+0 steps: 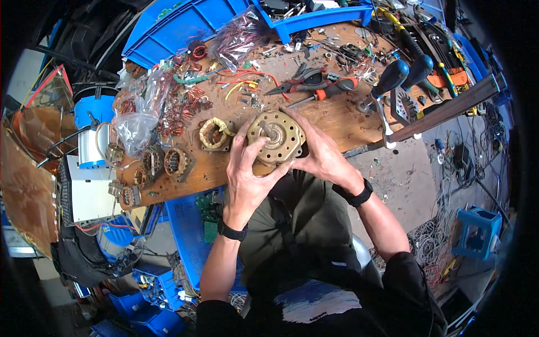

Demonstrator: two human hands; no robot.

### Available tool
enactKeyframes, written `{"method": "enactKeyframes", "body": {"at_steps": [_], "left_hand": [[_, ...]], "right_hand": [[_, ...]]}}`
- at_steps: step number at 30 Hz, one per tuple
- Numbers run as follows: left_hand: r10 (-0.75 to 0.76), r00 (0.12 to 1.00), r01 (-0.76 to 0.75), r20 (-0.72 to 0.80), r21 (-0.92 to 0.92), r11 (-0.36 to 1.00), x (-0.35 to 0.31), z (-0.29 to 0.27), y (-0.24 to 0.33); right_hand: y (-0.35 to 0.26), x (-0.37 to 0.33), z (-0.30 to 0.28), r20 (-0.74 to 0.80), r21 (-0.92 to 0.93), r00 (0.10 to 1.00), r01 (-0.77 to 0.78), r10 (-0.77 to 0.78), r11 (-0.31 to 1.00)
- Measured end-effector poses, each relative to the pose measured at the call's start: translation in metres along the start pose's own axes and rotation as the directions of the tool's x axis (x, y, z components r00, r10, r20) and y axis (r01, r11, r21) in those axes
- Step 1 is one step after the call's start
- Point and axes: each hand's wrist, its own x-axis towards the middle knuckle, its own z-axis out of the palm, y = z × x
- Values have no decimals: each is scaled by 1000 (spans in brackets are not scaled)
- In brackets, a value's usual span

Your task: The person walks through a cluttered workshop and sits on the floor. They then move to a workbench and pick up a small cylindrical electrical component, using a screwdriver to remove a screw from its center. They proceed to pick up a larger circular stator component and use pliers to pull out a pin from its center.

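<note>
Well to the left of our fingers, several small stator cores (pixel 175 163) sit near the surface's (pixel 348 126) front edge, perhaps grouped there as pieces of one kind. Behind them, a clear plastic bag (pixel 135 133) lies beside loose copper windings (pixel 173 115), so the scrap wire seems roughly kept to that side. Just left of our fingers, a stator with yellowish wrapped windings (pixel 215 135) lies open side up, within easy reach.

Our left hand (pixel 248 182) is clamped on the left side of a round brass-coloured motor end housing (pixel 283 149): one finger reaches across its face toward the central shaft (pixel 272 131), and the thumb presses along the lower rim. Our right hand (pixel 325 154) grips the right rim, fingers closed against it, likely because so round a body could roll or tip from one hand. The housing is between our hands at the front edge, shaft end toward us; we cannot tell whether it touches the surface.

Beyond our right fingers lie red-and-black pliers (pixel 300 81) and an orange-handled screwdriver (pixel 321 94), presumably left there for reach. Farther right, blue-handled tools (pixel 394 74) stand well apart.
</note>
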Motion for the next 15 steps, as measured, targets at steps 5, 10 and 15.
{"method": "enactKeyframes", "body": {"at_steps": [5, 10, 15], "left_hand": [[-30, 999, 30, -16, -6, 1000, 0, 1, 3], [-77, 997, 77, -2, -9, 997, 3, 2, -1], [17, 999, -7, 48, -191, 982, 14, 10, -11]], "right_hand": [[-2, 1, -1, 2, 14, 1000, -17, 17, 1000], [2, 1, 0, -11, -18, 1000, 11, -11, 1000], [-3, 1, -6, 20, 33, 999, -34, 34, 999]]}}
